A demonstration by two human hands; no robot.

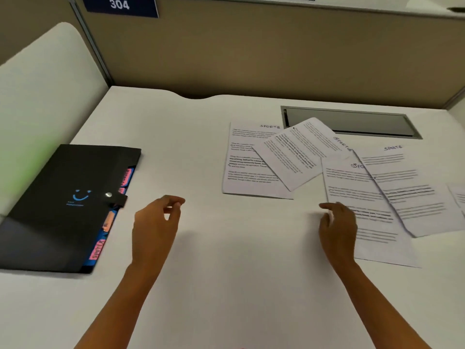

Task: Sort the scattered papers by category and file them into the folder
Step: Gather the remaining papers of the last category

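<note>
Desk (226,285): white, fills most of the view. Beige partition (251,54) runs along its far edge.

Papers (241,172): printed sheets lying loose on the right half of the desk, overlapping, not stacked square.
- Leftmost sheet flat, headed "SPORTS".
- Tilted sheet (294,152) lies across its right side, far corner over the hatch.
- Nearest sheet (372,238) partly under a fourth (415,192), which is also headed "SPORTS".
- Sliver of another sheet at the right frame edge.
- Body text too blurred to read.

Folder (63,197): black, closed, flat on the left side of the desk, well apart from the papers. Blue smile mark on the cover. Strap (118,199) with a metal snap wraps the right edge.

Hatch (352,122): grey recessed panel, far right of the desk.

Left hand (156,222): over bare desk between folder and papers, fingers loosely curled, thumb near forefinger, holding nothing.

Right hand (337,227): over the near-left edge of the nearest sheet, fingers relaxed, gripping nothing. Contact with the paper cannot be told.

Sign (120,6): blue, "304", high on the partition.

Tabs (97,251): pink and orange labels poking out of the folder's right edge; the nearest reads "SPORTS".
</note>
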